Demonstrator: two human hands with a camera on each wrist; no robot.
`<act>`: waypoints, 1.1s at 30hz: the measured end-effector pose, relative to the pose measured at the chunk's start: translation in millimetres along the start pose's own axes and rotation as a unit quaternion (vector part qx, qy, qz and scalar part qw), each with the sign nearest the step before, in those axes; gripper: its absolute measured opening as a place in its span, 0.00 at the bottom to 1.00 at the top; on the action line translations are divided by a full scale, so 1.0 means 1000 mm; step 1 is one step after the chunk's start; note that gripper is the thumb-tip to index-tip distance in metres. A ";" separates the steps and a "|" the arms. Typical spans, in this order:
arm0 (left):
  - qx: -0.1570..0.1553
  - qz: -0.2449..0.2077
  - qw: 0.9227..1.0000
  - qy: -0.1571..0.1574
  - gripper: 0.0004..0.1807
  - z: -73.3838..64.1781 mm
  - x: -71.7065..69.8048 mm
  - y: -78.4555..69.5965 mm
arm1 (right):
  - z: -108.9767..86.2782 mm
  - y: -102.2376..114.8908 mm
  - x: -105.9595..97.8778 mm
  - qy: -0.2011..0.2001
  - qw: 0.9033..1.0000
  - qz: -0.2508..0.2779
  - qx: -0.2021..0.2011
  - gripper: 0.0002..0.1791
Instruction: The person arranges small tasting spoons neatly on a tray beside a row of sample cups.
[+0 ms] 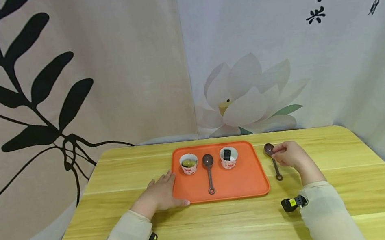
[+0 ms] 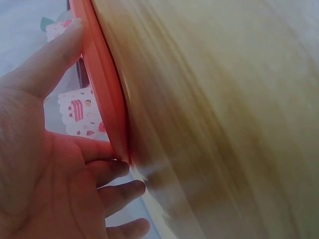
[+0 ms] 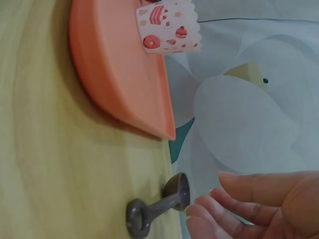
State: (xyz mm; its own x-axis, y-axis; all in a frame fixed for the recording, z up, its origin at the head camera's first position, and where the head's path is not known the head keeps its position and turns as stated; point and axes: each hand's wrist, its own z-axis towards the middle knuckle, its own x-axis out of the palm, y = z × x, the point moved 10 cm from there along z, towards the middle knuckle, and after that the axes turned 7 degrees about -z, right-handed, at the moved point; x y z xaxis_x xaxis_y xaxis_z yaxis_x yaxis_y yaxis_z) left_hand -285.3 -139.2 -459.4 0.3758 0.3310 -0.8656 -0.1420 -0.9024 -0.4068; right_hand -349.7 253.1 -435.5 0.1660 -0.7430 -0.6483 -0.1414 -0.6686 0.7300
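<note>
Brown spoon (image 1: 276, 169), lying on the table (image 1: 227, 234) just right of the orange tray (image 1: 239, 187), its bowl toward the far side and its ringed handle end toward the near side. The step in hand seems to be the handling of this spoon; whether the right hand (image 1: 289, 156), also right of the tray, is reaching for it or letting it go, I cannot tell. The right wrist view shows that hand's thumb and fingers loosely apart, close by the bowl and with nothing between them; I can't make out whether a fingertip touches it. If the spoon is to be lifted, the next move calls for lowering the fingertips a little and pinching the thin handle below the bowl.

The left hand (image 1: 159, 194) is at the tray's left edge, fingers mostly straight and spread, the thumb by the near-left corner; it touches the tray but has no closed grip on it.

On the tray, a second spoon (image 1: 209, 175) lies in the middle, between a left paper cup (image 1: 189, 170) holding something green (image 1: 188, 163) and a right paper cup (image 1: 229, 165) holding a dark block (image 1: 227, 155). For any move from the right onto the tray, its raised right rim would be the first obstacle, and the right cup, standing toward the far side, could be knocked by a low swing
</note>
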 end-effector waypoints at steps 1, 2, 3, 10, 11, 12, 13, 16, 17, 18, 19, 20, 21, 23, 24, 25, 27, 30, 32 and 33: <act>0.000 0.001 1.000 0.000 0.63 0.000 0.000 0.000 | 0.001 -0.002 0.000 -0.001 1.000 0.000 0.003 0.19; -0.001 0.001 1.000 0.001 0.63 0.000 0.000 0.000 | 0.002 -0.004 0.000 -0.001 1.000 0.002 0.005 0.19; -0.001 0.001 1.000 0.002 0.63 0.000 0.000 0.000 | 0.003 -0.006 0.001 -0.001 1.000 0.004 0.008 0.19; -0.004 0.002 1.000 0.003 0.63 0.001 0.001 0.001 | 0.008 -0.017 0.006 0.002 1.000 -0.011 0.019 0.19; -0.004 0.002 1.000 0.002 0.63 0.001 0.001 0.001 | 0.008 -0.018 0.007 0.001 1.000 -0.011 0.023 0.19; -0.004 0.003 1.000 0.002 0.63 0.001 0.001 0.001 | 0.009 -0.020 0.008 0.002 1.000 -0.010 0.027 0.19; -0.004 0.003 1.000 0.002 0.63 0.001 0.001 0.001 | 0.009 -0.021 0.009 0.003 1.000 -0.008 0.030 0.19; -0.005 0.005 1.000 0.002 0.63 0.001 0.001 0.001 | 0.009 -0.023 0.010 0.003 0.999 -0.003 0.034 0.18; -0.006 0.005 1.000 0.002 0.63 0.001 0.001 0.001 | 0.009 -0.023 0.010 0.002 0.999 -0.002 0.035 0.18; -0.005 0.006 1.000 0.002 0.63 0.001 0.001 0.001 | 0.009 -0.023 0.010 0.003 0.999 -0.001 0.036 0.18; -0.006 0.006 1.000 0.001 0.63 0.001 0.001 0.001 | 0.009 -0.023 0.010 0.004 0.999 0.003 0.037 0.17; -0.006 0.007 1.000 0.001 0.63 0.001 0.001 0.001 | 0.008 -0.023 0.011 0.006 0.999 0.007 0.038 0.17; -0.005 0.008 1.000 0.001 0.63 0.001 0.001 0.001 | 0.007 -0.023 0.011 0.008 0.999 0.011 0.039 0.17; -0.005 0.009 1.000 0.002 0.63 0.000 0.001 0.001 | 0.007 -0.023 0.012 0.009 0.999 0.016 0.043 0.16; -0.005 0.009 1.000 0.002 0.63 0.001 0.001 0.001 | 0.007 -0.023 0.012 0.009 0.999 0.016 0.044 0.16; -0.005 0.010 1.000 0.002 0.63 0.001 0.001 0.001 | 0.006 -0.023 0.013 0.009 0.999 0.018 0.042 0.16; -0.005 0.010 1.000 0.002 0.63 0.001 0.002 0.002 | 0.007 -0.024 0.013 0.005 0.999 0.012 0.041 0.16; -0.003 0.009 1.000 0.001 0.63 0.001 0.002 0.002 | 0.008 -0.025 0.014 -0.001 0.999 0.004 0.040 0.16; -0.001 0.008 1.000 0.001 0.63 0.002 0.002 0.002 | 0.008 -0.026 0.015 -0.002 0.999 0.000 0.041 0.16; -0.001 0.007 1.000 0.001 0.63 0.002 0.002 0.002 | 0.009 -0.026 0.015 -0.002 0.999 -0.003 0.042 0.16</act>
State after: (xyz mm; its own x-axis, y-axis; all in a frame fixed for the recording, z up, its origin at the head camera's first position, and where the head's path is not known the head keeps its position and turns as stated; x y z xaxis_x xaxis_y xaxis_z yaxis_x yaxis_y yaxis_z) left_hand -286.2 -140.2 -462.8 0.3755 0.3186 -0.8704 -0.1454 -0.9072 -0.3948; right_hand -351.9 258.9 -466.5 0.1628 -0.7394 -0.6532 -0.2217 -0.6726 0.7060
